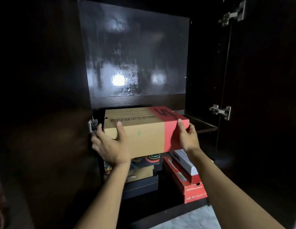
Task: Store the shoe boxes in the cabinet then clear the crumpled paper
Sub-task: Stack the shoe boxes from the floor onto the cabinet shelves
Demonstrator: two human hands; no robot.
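Tan cardboard with a red band at one end: that is the shoe box point(140, 129) I have between both hands at the mouth of the dark cabinet point(45, 80). It sits level at the front edge of the middle shelf point(203, 125), its far part over the shelf and its near face toward me, printed lettering upside down on the lid. My left hand point(111, 144) grips the tan end, thumb up over the near face and fingers wrapped round the left side, close to a metal hinge point(92, 124). My right hand point(187, 136) clasps the red end, thumb on the top edge, fingers curled round the right corner. Both are closed on the box, not spread.

Below it, in the lower compartment, I see a red box point(193, 187) on the right with a white box point(185, 162) lying tilted on top of it, and a black box point(140, 185) on the left with patterned boxes stacked above. Behind the upper shelf, the glossy back panel point(135, 55) throws back a bright glare. Two more hinges point(220, 111) show on the right door side.
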